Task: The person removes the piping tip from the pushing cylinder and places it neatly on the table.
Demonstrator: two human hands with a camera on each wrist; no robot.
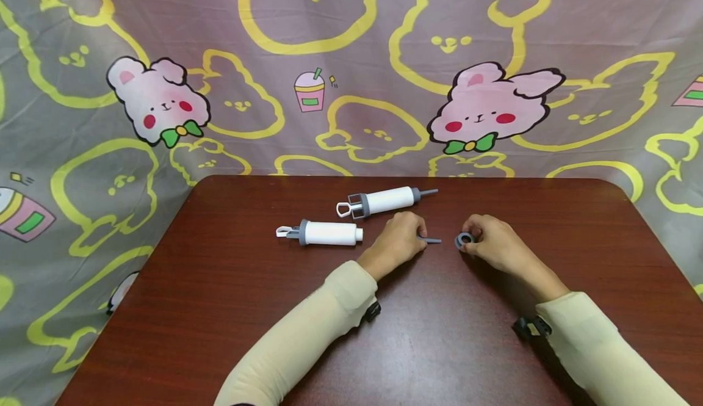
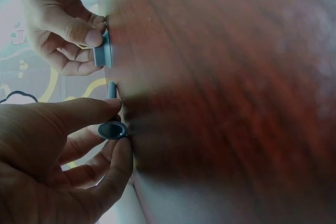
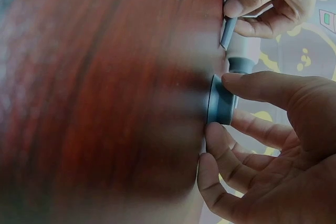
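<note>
My left hand (image 1: 400, 239) pinches a grey nozzle (image 1: 434, 241) between thumb and fingertips, close over the table. Its thin tip points right, and its wide hollow end (image 2: 113, 130) faces the left wrist camera. Just to the right, my right hand (image 1: 494, 241) holds a grey flanged ring (image 1: 464, 240) by its edge with thumb and fingers. From the side, the ring (image 3: 221, 103) shows a wider flange along one end. A short gap separates nozzle and ring. Left of my left hand lies a white syringe-like barrel (image 1: 331, 234) with a bare, nozzle-less front end.
Behind my left hand lies a second white barrel (image 1: 391, 200) with a grey nozzle fitted and a looped white handle. Both lie on a dark red-brown wooden table (image 1: 428, 345). A cartoon-print cloth (image 1: 351, 58) hangs beyond the table's back edge.
</note>
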